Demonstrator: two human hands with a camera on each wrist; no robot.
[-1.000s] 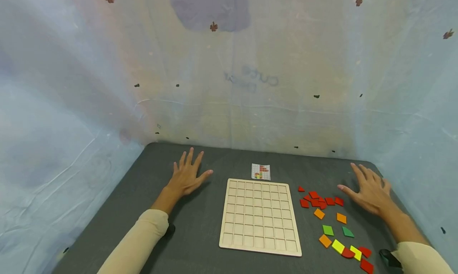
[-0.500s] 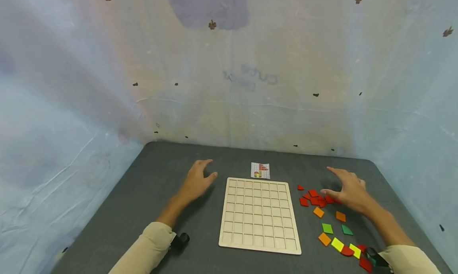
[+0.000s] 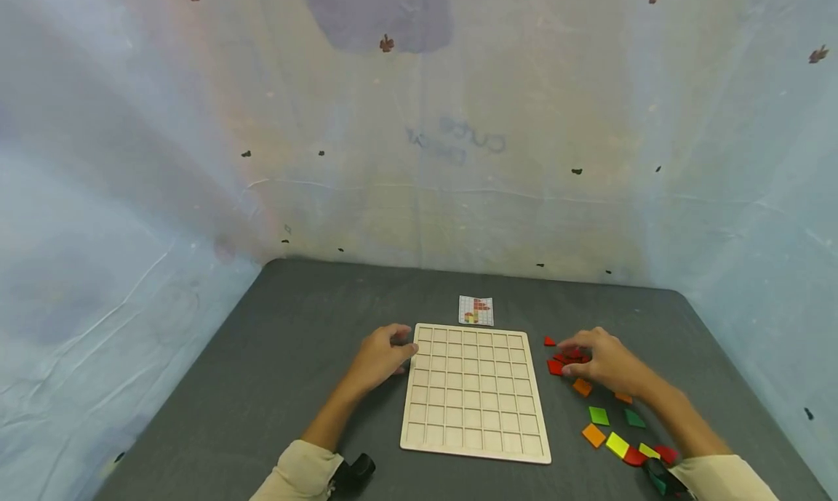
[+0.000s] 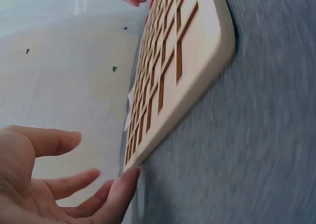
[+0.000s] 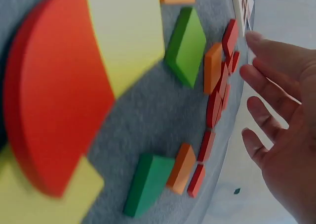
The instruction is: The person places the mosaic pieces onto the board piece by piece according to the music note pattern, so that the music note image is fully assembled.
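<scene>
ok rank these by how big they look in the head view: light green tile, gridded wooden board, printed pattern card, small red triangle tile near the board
1. Gridded wooden board, by far
2. Printed pattern card
3. Light green tile
4. Small red triangle tile

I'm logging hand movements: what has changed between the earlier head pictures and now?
The left hand moved right and toward the person, to the wooden board's left edge; contact is unclear. The right hand moved left, its fingers now at the red pieces. No grip or release shows. The wooden board, picture card and visible red pieces stayed put.
</scene>
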